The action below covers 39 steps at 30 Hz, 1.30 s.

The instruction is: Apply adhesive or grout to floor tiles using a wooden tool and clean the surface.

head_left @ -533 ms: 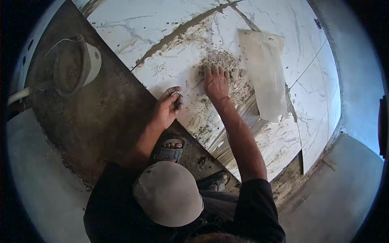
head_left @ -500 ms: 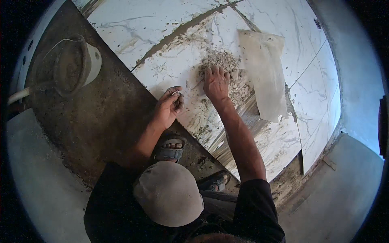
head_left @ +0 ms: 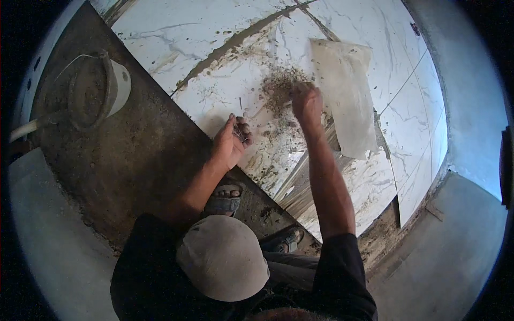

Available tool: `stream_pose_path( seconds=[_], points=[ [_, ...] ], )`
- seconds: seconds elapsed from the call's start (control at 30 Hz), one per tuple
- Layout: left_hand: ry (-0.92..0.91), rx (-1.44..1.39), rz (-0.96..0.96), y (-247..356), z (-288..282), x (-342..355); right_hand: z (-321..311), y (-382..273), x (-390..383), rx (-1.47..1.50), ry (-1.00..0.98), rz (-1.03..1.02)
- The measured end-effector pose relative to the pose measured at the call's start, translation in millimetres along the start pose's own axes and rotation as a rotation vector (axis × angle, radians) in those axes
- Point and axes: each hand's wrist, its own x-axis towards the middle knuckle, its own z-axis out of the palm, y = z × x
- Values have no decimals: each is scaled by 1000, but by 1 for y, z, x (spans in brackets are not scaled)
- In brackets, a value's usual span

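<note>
My left hand (head_left: pixel 231 143) rests palm up at the edge of a white marbled floor tile (head_left: pixel 214 37), its fingers cupped around dark mortar crumbs. My right hand (head_left: pixel 306 101) reaches farther out and lies, blurred, against a small heap of grey-brown mortar crumbs (head_left: pixel 277 85) on the tile. Whether its fingers are curled is unclear. A pale empty sack (head_left: pixel 345 96) lies flat just right of that hand.
A dirty white bucket (head_left: pixel 101 88) lies on its side on the bare dark screed (head_left: pixel 134 160) at left. My sandalled feet (head_left: pixel 225 198) stand at the tile edge. More tiles (head_left: pixel 412 134) run to the right, with grey wall (head_left: pixel 471 107) beyond.
My right hand has drawn across the crumb heap, going from flat with spread fingers to narrower and blurred. My left hand has turned palm up with crumbs in it.
</note>
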Motion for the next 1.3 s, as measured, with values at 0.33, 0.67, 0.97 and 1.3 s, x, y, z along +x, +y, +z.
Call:
stream_pose_path(
  seconds=[0.33,0.67,0.97,1.3],
  points=[
    [26,26,-29,2,-15,-9,23,4,-16,-138,-146,146],
    [37,52,36,8,-14,-16,19,-3,-28,-79,-63,222],
    [53,43,42,9,-23,-25,25,-25,-12,-152,-3,-20],
    [39,42,54,12,-36,-25,-11,-6,-12,106,-120,259]
  ],
)
